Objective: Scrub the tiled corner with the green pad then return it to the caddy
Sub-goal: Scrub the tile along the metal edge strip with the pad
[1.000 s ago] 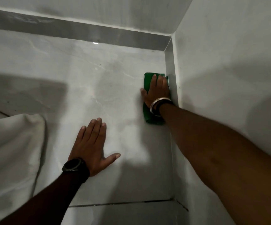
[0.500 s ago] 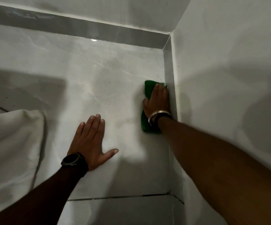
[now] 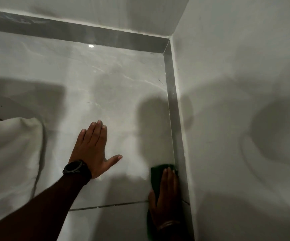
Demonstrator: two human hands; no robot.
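The green pad lies flat on the grey marbled tile, tight against the skirting strip along the right wall. My right hand presses on the pad with flat fingers and covers most of it; green shows above the fingertips and left of the wrist. A metal bangle circles that wrist. My left hand, with a black watch on the wrist, rests open and flat on the tile to the left, fingers spread. No caddy is in view.
A white cloth is bunched at the left edge. A dark grout line crosses the tile near the bottom. White walls meet at the far corner above the grey skirting.
My right hand has slid the green pad down along the right skirting, from mid-tile to the grout line near the bottom. The left hand stays planted.
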